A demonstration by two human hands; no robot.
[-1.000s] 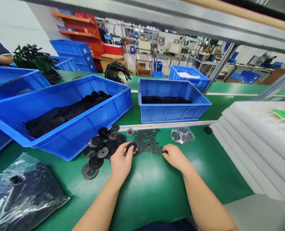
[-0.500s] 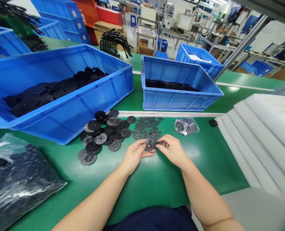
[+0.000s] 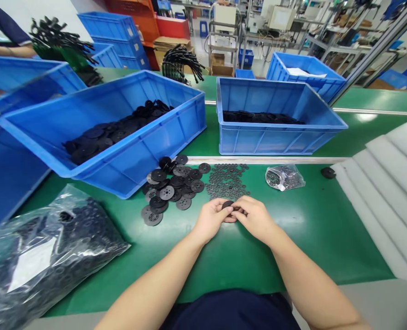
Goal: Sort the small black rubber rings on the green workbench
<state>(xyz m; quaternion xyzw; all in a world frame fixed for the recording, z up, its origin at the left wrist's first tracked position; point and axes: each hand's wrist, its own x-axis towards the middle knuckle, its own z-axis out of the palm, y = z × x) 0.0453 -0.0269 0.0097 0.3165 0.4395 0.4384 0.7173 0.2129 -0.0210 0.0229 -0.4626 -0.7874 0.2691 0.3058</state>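
Between my two hands a black round disc [image 3: 227, 205] is held a little above the green table. My left hand [image 3: 211, 217] is closed on its left side, thumb on top. My right hand [image 3: 253, 213] has its fingertips pinched at the disc's right edge; whether a small part is also in them is hidden. Just beyond my hands lie many small dark rings [image 3: 226, 178], spread flat. A loose heap of black discs [image 3: 167, 192] lies to the left of them. On the right sits a small clear bag [image 3: 285, 177] with more dark rings inside.
A large blue bin [image 3: 138, 146] and a second blue bin [image 3: 279, 140], both holding black parts, stand at the back. A big clear bag [image 3: 96, 247] of dark rings lies left. White foam sheets [image 3: 385, 192] line the right side. Another person's arm [image 3: 11, 49] shows far left.
My right hand has come in to the disc, and the disc is now tilted and more covered by fingers. The view has turned left, bringing another person into sight.
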